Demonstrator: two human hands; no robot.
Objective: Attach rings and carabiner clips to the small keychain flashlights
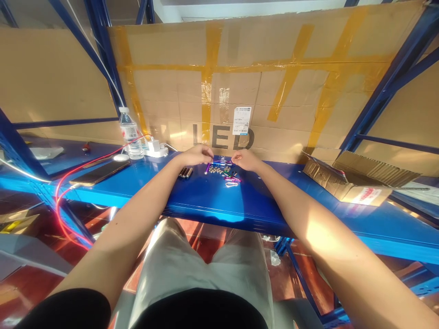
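Observation:
Both my arms reach forward to a blue metal shelf [240, 201]. My left hand [195, 155] has its fingers curled in a pinch over a heap of small metal parts [219, 170]. My right hand [245, 160] is curled the same way just right of the heap. A thin purple piece [222, 161] runs between the two hands, and both seem to grip it. More purple and silver bits [233, 180] lie in front of the heap. A few dark cylinders [185, 172] rest left of it.
A water bottle [130, 133], a white charger [156, 148] with a red cable [68, 183], a white lid [120, 157] and a phone [99, 172] sit at left. An open cardboard box [356, 180] lies at right. A taped cardboard wall [257, 82] stands behind.

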